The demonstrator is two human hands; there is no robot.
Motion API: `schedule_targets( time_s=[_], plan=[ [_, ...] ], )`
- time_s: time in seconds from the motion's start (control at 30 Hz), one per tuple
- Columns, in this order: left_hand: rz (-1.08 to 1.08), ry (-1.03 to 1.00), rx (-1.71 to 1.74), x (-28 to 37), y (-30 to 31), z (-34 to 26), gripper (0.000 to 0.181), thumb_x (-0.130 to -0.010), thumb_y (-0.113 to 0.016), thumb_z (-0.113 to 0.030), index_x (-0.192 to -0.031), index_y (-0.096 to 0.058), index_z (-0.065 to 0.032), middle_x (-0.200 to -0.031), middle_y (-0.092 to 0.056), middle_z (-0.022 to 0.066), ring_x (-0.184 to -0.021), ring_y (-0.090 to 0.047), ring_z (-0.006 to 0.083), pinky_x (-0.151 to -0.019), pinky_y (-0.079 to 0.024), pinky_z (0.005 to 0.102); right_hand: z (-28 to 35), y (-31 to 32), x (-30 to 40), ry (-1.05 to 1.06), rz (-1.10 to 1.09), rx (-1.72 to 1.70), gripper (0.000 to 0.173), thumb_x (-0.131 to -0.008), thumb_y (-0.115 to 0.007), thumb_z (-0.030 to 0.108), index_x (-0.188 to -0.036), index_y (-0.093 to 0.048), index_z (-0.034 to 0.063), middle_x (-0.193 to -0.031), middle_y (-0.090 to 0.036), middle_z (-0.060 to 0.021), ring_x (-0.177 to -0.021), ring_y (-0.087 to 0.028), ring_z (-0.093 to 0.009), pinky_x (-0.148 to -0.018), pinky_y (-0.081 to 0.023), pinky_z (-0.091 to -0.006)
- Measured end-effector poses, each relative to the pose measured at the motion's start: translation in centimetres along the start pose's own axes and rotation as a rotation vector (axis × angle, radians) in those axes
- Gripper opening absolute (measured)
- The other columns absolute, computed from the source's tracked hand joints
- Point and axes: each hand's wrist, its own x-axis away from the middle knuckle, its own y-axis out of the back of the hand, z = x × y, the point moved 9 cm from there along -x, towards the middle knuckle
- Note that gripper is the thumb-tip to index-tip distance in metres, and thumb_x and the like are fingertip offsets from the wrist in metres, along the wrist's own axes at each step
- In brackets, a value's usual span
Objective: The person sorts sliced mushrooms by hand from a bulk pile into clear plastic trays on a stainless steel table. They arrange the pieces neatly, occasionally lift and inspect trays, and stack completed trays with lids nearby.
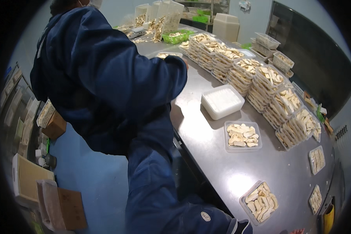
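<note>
At the bottom edge, only the fingertips of a bare hand show, probably my right hand [297, 231]; what it holds, if anything, is cut off. A blue sleeve with a round badge [205, 216] and pale-edged cuff reaches the lower edge; my left hand is out of view. Nearest these is a clear plastic tray of dried mushroom slices [262, 201] on the metal table [210, 152]. Farther up stand another tray of slices [242, 136] and a white plastic container stack [223, 101]. Two small filled trays [317, 160] lie towards the right.
A co-worker in blue [105, 67] leans over the table's left side, one hand mostly hidden by a sleeve. Tall stacks of filled trays [251, 76] line the far side. Behind are a green basket [177, 36] and a scale [136, 32]. Cardboard boxes [71, 209] stand lower left.
</note>
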Motion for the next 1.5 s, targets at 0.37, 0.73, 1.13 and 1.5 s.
schedule_targets(
  time_s=[0.37,0.73,1.13,1.5],
  plan=[
    [-0.05,-0.082,-0.199,1.1,6.2,-2.3,0.012,-0.087,-0.053,-0.007,-0.097,-0.059,-0.0059,-0.093,-0.059,0.0055,-0.088,-0.06,0.0169,-0.079,-0.05,0.0262,-2.5,-7.0,-4.3,-0.336,0.207,-0.374,0.016,-0.093,-0.052,0.027,-0.087,-0.053,0.0112,-0.068,-0.046,-0.0044,-0.061,-0.044,-0.02,-0.057,-0.038,-0.0392],
    [0.026,0.184,-0.642,24.1,3.6,8.3,0.043,-0.09,-0.053,-0.016,-0.128,-0.043,0.0009,-0.103,-0.058,0.0124,-0.089,-0.059,0.0181,-0.071,-0.051,0.029,-8.0,-14.6,-12.0,-0.308,0.461,-0.611,0.033,-0.09,-0.052,0.037,-0.108,-0.06,0.0105,-0.079,-0.054,-0.004,-0.064,-0.044,-0.019,-0.056,-0.038,-0.034],
    [0.046,-0.16,-0.812,26.2,2.7,7.5,0.03,-0.09,-0.053,-0.015,-0.117,-0.052,-0.0033,-0.086,-0.059,0.006,-0.076,-0.06,0.0131,-0.058,-0.049,0.0258,-7.9,-19.1,-8.9,-0.359,0.906,-0.928,0.04,-0.094,-0.044,0.046,-0.114,-0.058,0.013,-0.098,-0.057,-0.0081,-0.088,-0.052,-0.025,-0.073,-0.044,-0.0418],
    [0.025,-0.387,-0.963,27.1,1.9,6.3,0.034,-0.086,-0.058,-0.012,-0.118,-0.055,-0.0003,-0.107,-0.062,0.0157,-0.095,-0.062,0.0232,-0.08,-0.052,0.0322,-9.0,-20.2,-11.0,-0.281,0.969,-0.932,0.045,-0.095,-0.037,0.052,-0.121,-0.052,0.0183,-0.107,-0.053,-0.0072,-0.092,-0.05,-0.025,-0.078,-0.042,-0.0436]
  ],
)
